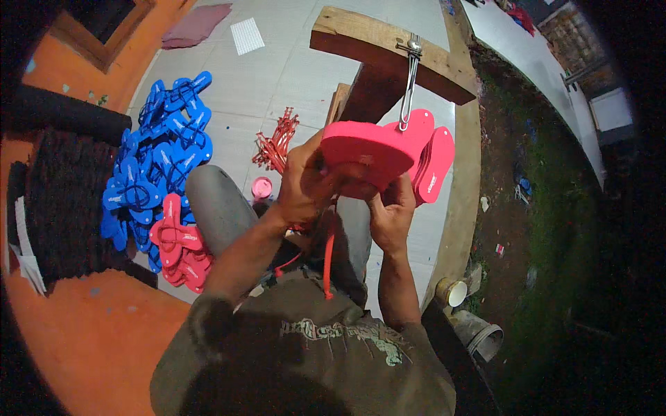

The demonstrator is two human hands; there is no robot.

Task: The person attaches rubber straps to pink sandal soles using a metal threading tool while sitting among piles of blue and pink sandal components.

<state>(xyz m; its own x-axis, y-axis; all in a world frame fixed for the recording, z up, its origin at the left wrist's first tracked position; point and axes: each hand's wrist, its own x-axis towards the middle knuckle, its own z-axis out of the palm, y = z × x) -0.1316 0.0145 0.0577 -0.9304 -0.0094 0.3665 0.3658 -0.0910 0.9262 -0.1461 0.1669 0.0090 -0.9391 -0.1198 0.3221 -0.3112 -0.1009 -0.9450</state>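
The fingertips of both hands are tucked under the pink foam sandal sole [371, 149], so how they press it is hard to make out. The left hand [305, 187] and right hand [392, 211] each close their grip on the sole, held against a metal hook [409, 83] hanging from a wooden beam [388, 48]. A red strap [327, 260] dangles beneath the sole.

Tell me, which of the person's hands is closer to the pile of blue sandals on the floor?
Left. The left hand grips the pink sole on the side facing the blue sandals; the right hand holds the sole farther from them.
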